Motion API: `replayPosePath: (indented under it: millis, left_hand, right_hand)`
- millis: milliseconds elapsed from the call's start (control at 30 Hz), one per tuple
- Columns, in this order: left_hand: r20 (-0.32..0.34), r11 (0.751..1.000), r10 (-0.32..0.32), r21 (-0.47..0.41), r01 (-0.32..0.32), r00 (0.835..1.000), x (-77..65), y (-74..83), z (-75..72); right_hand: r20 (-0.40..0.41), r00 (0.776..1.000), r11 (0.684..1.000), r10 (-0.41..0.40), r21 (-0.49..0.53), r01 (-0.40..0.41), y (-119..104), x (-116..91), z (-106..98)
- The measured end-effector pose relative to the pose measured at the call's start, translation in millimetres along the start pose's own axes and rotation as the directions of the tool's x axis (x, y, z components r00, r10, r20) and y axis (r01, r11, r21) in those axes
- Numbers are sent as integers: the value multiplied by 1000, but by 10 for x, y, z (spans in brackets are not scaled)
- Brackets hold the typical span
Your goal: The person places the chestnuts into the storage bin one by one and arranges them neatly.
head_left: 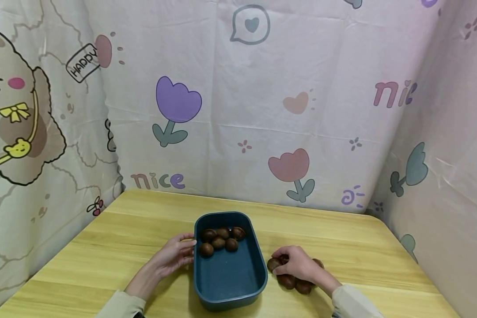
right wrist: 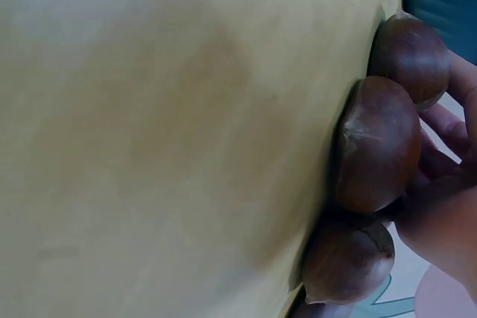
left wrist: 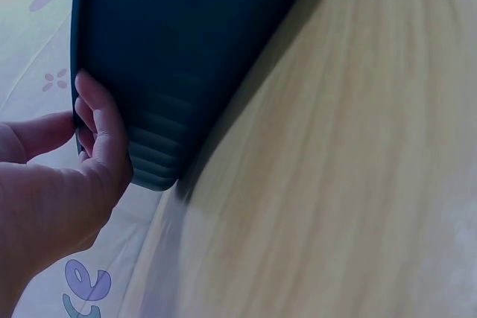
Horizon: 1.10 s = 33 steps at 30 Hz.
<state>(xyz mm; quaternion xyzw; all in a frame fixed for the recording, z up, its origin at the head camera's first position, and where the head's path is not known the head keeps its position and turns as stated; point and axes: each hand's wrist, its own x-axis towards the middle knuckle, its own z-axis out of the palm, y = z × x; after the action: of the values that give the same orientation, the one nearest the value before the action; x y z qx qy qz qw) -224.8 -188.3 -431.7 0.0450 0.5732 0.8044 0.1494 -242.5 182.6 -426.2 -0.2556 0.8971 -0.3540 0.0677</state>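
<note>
A dark blue rectangular box (head_left: 230, 276) stands on the table, with several brown chestnuts (head_left: 218, 243) grouped at its far end. At the box's left side is my left hand (head_left: 175, 256); its thumb lies at the rim and its bent fingers (left wrist: 108, 128) hold the outer wall. To the right of the box, my right hand (head_left: 298, 265) reaches over a small group of chestnuts (head_left: 303, 286). Its thumb and forefinger pinch the chestnut (head_left: 274, 264) nearest the box. The right wrist view shows that chestnut (right wrist: 410, 59) against the fingers, beside others resting on the table.
The light wood table (head_left: 159, 212) reaches back to a printed cloth (head_left: 238, 110) hanging behind it. More of this cloth hangs along the left and right sides.
</note>
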Motion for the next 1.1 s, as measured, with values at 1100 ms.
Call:
replayPosePath:
  millis: [1100]
  left_hand:
    - [2,1000,-2,0,2,1000,-21,20,20]
  right_hand:
    - [-228,965,981,129,171,-91,-411,311,-164]
